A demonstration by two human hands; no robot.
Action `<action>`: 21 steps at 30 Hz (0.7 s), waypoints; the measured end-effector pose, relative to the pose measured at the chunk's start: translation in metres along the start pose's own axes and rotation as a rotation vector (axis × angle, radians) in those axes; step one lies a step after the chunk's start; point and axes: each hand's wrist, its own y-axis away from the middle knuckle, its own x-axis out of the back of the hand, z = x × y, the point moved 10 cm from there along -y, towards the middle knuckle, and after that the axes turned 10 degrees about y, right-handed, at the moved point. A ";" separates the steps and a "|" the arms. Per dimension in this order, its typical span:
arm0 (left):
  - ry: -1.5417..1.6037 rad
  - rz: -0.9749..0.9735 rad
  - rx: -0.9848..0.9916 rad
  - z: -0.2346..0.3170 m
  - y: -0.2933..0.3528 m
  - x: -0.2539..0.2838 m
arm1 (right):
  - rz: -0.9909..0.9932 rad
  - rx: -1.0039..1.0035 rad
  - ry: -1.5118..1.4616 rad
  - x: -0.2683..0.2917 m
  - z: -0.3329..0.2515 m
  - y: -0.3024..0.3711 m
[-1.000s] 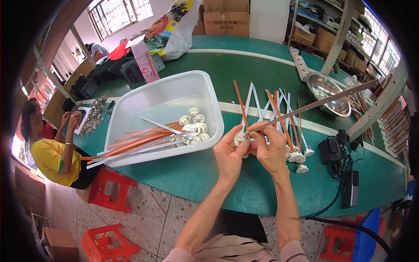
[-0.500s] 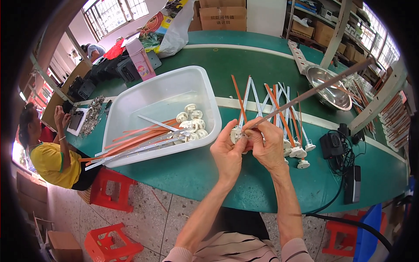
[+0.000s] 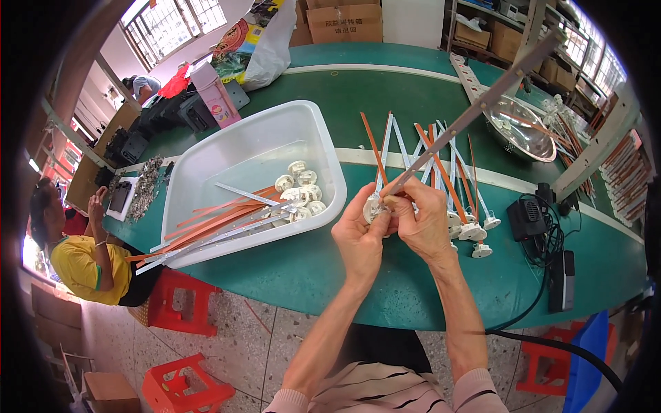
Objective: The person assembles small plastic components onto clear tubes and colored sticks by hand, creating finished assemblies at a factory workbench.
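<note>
My left hand [image 3: 359,237] grips a small round white plastic cap [image 3: 372,207] above the near edge of the green table [image 3: 323,268]. My right hand [image 3: 420,219] pinches the lower end of a long thin grey strip [image 3: 475,113] right at the cap; the strip slants up to the far right. Behind my hands lie several finished strips, white and orange, with white caps [image 3: 475,230] at their near ends. To the left, a white plastic tub [image 3: 206,165] holds loose white caps [image 3: 299,189] and several orange and grey strips [image 3: 206,227] that stick out over its near left corner.
A metal bowl [image 3: 527,127] stands at the far right. Black adapters and cables [image 3: 544,227] lie at the right. A person in a yellow shirt [image 3: 79,255] sits at the left. Red stools [image 3: 182,303] stand on the floor. Cardboard boxes [image 3: 344,20] and bags sit at the back.
The long strip has swung to a steeper angle, its far end rising. Both hands stay together at the cap, shifted slightly toward me.
</note>
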 end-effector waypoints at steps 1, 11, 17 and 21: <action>0.000 -0.002 0.001 0.000 0.000 -0.001 | -0.016 -0.023 -0.009 0.000 0.003 -0.001; 0.116 -0.133 0.162 -0.017 -0.003 -0.013 | 0.006 -0.086 0.017 0.013 0.013 0.001; 0.096 -0.160 0.232 -0.021 -0.004 -0.015 | 0.006 -0.051 0.043 0.011 0.016 0.002; 0.070 -0.147 0.241 -0.017 -0.003 -0.019 | 0.031 -0.052 0.058 0.018 0.009 0.002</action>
